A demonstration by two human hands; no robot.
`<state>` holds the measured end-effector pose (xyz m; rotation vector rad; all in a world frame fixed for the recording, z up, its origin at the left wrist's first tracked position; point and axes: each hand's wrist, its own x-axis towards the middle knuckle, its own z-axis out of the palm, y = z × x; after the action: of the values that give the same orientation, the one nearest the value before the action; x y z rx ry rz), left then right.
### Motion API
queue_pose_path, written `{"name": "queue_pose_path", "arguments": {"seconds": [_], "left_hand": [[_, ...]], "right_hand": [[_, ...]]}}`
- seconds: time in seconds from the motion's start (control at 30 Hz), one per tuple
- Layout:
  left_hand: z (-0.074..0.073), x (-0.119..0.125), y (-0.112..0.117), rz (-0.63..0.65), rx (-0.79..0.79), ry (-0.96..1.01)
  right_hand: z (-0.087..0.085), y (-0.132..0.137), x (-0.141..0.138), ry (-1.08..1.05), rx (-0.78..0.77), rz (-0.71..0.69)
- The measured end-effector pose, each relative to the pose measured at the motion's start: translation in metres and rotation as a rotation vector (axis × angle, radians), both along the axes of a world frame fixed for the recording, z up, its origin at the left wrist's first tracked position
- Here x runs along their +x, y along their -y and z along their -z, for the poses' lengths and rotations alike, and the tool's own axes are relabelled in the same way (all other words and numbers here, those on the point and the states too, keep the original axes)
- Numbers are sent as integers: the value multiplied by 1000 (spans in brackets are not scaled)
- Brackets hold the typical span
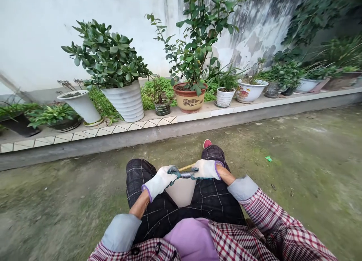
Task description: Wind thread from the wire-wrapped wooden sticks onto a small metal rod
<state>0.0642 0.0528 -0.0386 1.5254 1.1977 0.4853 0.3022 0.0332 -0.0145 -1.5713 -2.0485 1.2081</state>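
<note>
Both hands wear white work gloves with dark green palms and purple cuffs. Between them, above the lap, is a short dark grey ridged cylinder (pixel 186 174) that looks like a coil of wire; its exact kind is hard to make out. My left hand (pixel 164 178) is closed around its left end. At the other end my right hand (pixel 205 169) is closed on it too. A thin yellow rod (pixel 186 167) shows just behind the cylinder, partly hidden by the gloves. Below the hands, a pale smooth surface (pixel 181 191) shows between the knees.
A low ledge (pixel 158 122) runs along the wall in front, bearing several potted plants. Among them are a white ribbed pot (pixel 124 101), a tan pot (pixel 190 99) and a flowered white bowl (pixel 251 90). A green scrap (pixel 268 158) lies on the mossy ground.
</note>
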Motion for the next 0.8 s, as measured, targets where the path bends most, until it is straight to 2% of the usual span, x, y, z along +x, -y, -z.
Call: {"name": "queue_pose_path", "arguments": {"seconds": [0.2, 0.3, 0.4, 0.53, 0.67, 0.8], "left_hand": [[17, 8, -3, -58, -119, 283], [23, 4, -8, -59, -158, 395], [23, 1, -9, -8, -178, 418], [17, -2, -11, 52, -150, 378], [14, -7, -16, 116, -73, 364], [16, -11, -17, 129, -145, 421]], "right_hand": [[4, -26, -17, 78, 81, 28], [10, -29, -21, -53, 44, 54], [16, -24, -19, -299, -134, 77], [18, -19, -15, -423, -273, 30], [19, -20, -15, -448, -279, 77], [21, -22, -15, -469, -289, 161]]}}
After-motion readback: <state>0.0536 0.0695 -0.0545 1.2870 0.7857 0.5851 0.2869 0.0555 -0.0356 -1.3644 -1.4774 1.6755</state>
